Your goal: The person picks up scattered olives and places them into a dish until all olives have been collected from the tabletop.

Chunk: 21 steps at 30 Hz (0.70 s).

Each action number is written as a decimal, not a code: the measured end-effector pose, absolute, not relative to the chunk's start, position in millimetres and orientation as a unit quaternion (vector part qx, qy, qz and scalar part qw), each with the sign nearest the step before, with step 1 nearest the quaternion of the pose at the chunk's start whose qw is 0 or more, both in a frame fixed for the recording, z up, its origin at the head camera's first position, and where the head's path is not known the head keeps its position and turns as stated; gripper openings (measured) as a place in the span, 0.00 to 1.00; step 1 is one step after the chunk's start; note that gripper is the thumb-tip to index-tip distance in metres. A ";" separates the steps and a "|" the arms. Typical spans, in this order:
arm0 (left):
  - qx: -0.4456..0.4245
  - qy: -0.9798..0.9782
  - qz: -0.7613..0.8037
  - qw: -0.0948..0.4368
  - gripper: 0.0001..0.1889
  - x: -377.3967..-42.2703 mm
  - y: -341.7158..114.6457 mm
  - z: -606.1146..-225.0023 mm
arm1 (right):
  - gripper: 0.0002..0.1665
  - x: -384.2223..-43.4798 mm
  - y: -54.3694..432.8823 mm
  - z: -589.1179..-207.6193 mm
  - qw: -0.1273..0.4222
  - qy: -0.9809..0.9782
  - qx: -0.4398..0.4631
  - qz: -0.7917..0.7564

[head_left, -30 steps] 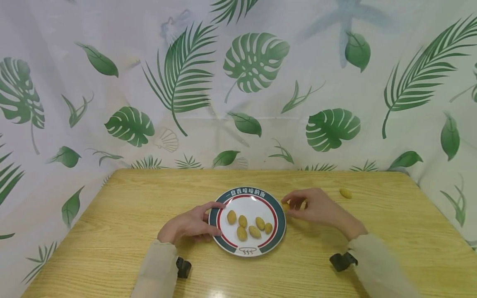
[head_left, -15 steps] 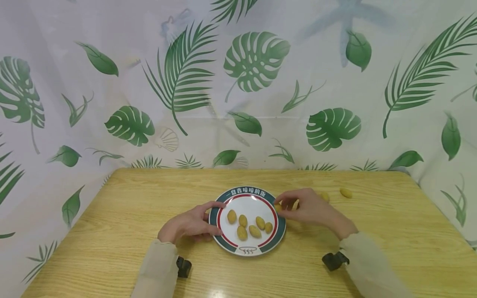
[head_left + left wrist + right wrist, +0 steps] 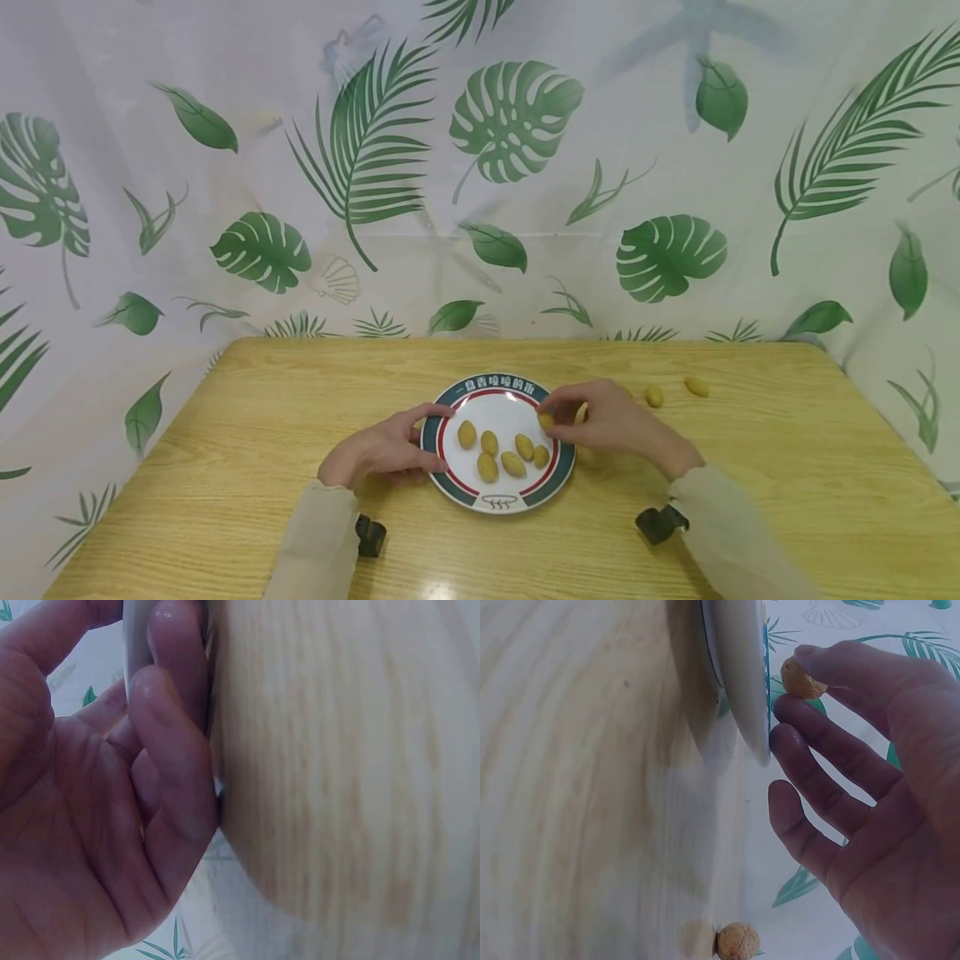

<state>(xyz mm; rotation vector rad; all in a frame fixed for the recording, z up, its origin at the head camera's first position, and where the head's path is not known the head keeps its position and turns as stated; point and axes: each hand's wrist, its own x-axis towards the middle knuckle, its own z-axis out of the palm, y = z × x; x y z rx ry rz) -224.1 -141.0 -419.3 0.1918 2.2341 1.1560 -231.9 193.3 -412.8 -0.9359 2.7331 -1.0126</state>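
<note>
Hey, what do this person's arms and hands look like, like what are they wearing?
Both the left hand and right hand are ungloved. The left sleeve and right sleeve are long, plain pale beige. A small, blocky black device shows at the left wrist and another at the right; no cables are visible.

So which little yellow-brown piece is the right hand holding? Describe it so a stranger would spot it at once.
On the wooden table sits a white plate with a dark rim. Over the plate's right side is the right hand, pinching the piece. Unlike the six others lying on the plate and two more on the table, this one is held.
</note>
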 end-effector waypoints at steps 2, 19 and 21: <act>0.072 0.844 0.436 0.304 0.37 -224.5 -140.9 -419.4 | 0.14 -232.6 191.8 -413.4 0.043 0.891 -0.307 -0.332; 0.078 0.841 0.442 0.302 0.37 -224.3 -141.3 -419.1 | 0.14 -234.5 184.6 -420.3 0.057 0.893 -0.310 -0.323; 0.080 0.841 0.443 0.302 0.38 -224.2 -141.5 -419.0 | 0.13 -234.2 183.6 -419.9 0.057 0.894 -0.310 -0.317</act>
